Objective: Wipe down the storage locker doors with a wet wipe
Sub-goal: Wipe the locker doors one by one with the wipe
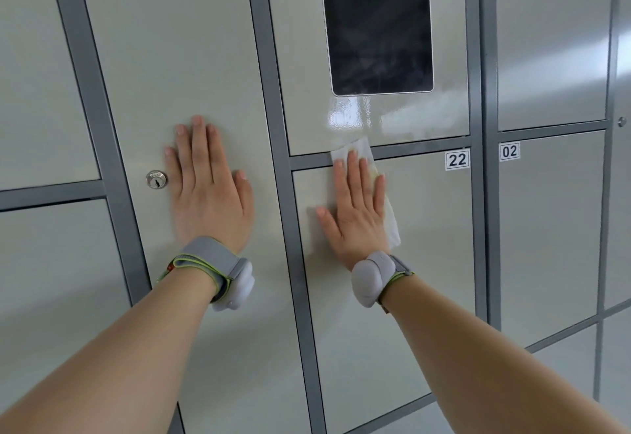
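Locker door 22 (pixel 426 246), pale grey-green metal, below black glass screen (pixel 377 24). Left grip (pixel 208 191) flat, fingers spread, on next door. Right grip (pixel 358 208) flat, fingers straight, presses white wet wipe (pixel 392 228) at door 22's top edge. Round silver keyhole (pixel 156 179) beside left grip.

A white wet wipe (pixel 363 147) lies flat against the pale door numbered 22 (pixel 426 246), near its top left corner, its upper end crossing the grey frame bar (pixel 420 149) above. The upper panel (pixel 409 123) shines wet along its lower edge

wipe (pixel 362 145) half hidden, screen (pixel 377 24) top cropped
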Available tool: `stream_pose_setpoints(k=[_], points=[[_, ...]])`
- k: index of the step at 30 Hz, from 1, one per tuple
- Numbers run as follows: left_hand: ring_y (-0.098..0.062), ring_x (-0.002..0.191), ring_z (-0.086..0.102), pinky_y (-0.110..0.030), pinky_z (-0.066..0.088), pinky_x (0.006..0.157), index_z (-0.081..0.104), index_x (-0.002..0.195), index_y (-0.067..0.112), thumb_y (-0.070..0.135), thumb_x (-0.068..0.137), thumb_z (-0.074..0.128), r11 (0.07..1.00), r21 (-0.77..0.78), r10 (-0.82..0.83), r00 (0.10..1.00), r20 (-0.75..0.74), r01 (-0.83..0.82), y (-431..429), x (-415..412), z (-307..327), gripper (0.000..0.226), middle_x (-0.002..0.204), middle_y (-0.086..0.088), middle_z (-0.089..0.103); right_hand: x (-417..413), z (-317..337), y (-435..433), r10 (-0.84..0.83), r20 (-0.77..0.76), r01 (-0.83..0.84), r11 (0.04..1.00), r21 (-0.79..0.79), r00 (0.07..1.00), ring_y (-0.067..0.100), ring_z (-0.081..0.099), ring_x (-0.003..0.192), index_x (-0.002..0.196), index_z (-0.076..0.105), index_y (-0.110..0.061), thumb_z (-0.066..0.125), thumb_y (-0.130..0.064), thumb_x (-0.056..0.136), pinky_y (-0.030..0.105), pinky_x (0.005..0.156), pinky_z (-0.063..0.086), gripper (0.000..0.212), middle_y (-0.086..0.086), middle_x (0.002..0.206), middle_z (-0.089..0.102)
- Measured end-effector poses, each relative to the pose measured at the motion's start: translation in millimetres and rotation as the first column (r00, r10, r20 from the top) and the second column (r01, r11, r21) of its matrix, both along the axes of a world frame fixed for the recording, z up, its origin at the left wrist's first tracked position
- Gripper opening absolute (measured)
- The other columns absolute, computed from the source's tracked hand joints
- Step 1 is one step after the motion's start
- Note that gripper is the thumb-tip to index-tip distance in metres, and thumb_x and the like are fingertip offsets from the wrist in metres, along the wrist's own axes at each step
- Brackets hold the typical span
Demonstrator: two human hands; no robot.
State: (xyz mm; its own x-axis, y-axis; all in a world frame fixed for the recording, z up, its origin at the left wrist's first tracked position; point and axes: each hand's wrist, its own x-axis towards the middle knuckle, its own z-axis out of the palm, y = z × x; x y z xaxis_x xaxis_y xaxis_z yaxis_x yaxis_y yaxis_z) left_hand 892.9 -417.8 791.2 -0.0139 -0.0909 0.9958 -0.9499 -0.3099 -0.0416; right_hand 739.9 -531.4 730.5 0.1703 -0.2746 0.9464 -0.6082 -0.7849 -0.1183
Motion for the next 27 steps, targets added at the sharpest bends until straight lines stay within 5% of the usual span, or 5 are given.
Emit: stream_pose_setpoints(k=[9,16,23,27], points=[[-0.038,0.142,0.015,-0.036,-0.006,0.117,0.022,0.145,-0.007,0.022,0.092,0.03,0.999,0.015,0.035,0.999,0.003,-0.035,-0.7,-0.7,0.4,0.06,0.154,-0.021,0.02,-1.2,-1.6,9.4,0.126,-0.014,-0.126,0.992,-0.013,0.992,0.024,-0.001,0.146,0.149,0.016,-0.009,0.025,-0.042,0.094,0.049,0.116,-0.007,0.065,0.008,0.158,0.008],[-0.039,0.142,0.016,-0.036,-0.006,0.117,0.022,0.144,-0.007,0.022,0.092,0.03,0.999,0.008,0.041,0.999,0.008,-0.041,-1.5,-1.8,-0.6,0.06,0.153,-0.022,0.021,-24.7,3.4,14.7,0.003,-0.119,-0.011,0.998,-0.066,0.993,0.024,-0.001,0.146,0.149,0.026,-0.015,0.029,-0.018,0.071,0.05,0.116,-0.006,0.078,0.0,0.158,0.011],[-0.039,0.142,0.016,-0.035,-0.007,0.117,0.022,0.144,-0.007,0.022,0.092,0.03,0.999,0.014,0.048,0.999,0.001,-0.048,-0.2,-2.5,0.5,0.06,0.153,-0.022,0.021,-40.8,14.7,8.4,0.091,-0.178,-0.107,0.991,-0.083,0.98,0.019,0.02,0.138,0.145,0.033,-0.01,0.026,0.0,0.077,0.028,0.116,0.008,0.068,0.009,0.152,0.029],[-0.039,0.142,0.015,-0.036,-0.007,0.117,0.022,0.144,-0.008,0.023,0.092,0.028,0.999,0.016,0.045,0.999,0.0,-0.045,-0.4,-2.2,0.1,0.061,0.153,-0.022,0.021,-45.1,11.7,10.0,0.188,-0.122,-0.19,0.982,-0.009,0.975,0.005,0.013,0.138,0.146,0.028,-0.01,0.029,0.002,0.089,0.01,0.11,0.001,0.059,-0.008,0.151,0.014]])
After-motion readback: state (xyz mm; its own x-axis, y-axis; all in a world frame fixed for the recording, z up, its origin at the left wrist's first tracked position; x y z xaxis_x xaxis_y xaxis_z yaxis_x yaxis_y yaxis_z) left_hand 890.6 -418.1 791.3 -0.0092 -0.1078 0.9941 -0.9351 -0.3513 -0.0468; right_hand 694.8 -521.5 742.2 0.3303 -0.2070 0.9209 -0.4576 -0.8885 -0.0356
